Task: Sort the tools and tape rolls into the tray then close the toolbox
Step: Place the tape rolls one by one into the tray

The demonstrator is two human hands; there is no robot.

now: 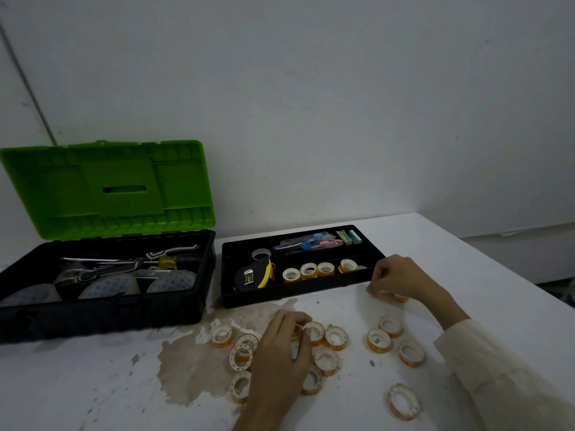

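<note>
Several small orange-and-white tape rolls lie loose on the white table. My left hand curls over the middle of the pile, its fingertips on one roll. My right hand is curled over tape rolls at the tray's front right corner. The black tray holds several rolls in its front compartment, a yellow-and-black tape measure and pens and cutters. The toolbox stands open at the left, its green lid up.
Inside the toolbox lie a yellow-handled screwdriver, other tools and large clear tape rolls. A brown stain spreads over the table in front of it. The wall rises right behind; the table's edge runs along the right.
</note>
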